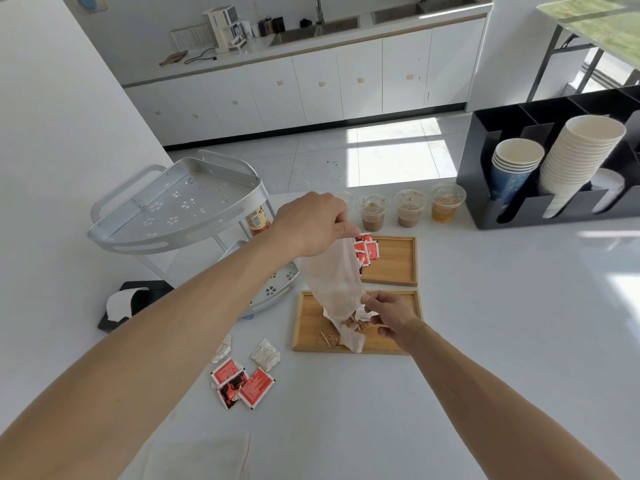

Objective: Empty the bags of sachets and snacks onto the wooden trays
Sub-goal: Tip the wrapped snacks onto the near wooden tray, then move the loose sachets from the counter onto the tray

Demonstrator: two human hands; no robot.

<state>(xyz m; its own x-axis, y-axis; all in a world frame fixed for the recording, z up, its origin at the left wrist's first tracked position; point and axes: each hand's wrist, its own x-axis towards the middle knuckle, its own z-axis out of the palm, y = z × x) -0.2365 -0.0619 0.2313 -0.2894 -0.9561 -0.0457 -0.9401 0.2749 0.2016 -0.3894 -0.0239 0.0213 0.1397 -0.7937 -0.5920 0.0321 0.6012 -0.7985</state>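
While left hand (313, 225) pinches closed end of translucent bag (332, 282) high, mouth hangs down over near wooden tray (308, 327), so contents drop by gravity. Right hand (388, 315) fingers curled on bag mouth, apparently spreading it open; brown snacks (349, 327) spilling onto tray beneath. Far wooden tray (398, 261) already holds red sachets (367, 249). More red sachets loose on table (485, 341), off trays: apparent leftover work.

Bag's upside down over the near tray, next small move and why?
Probably a short shake. The left hand holds the bag up by its bottom, the right hand pinches its mouth, and snacks are only partly out onto the near tray.
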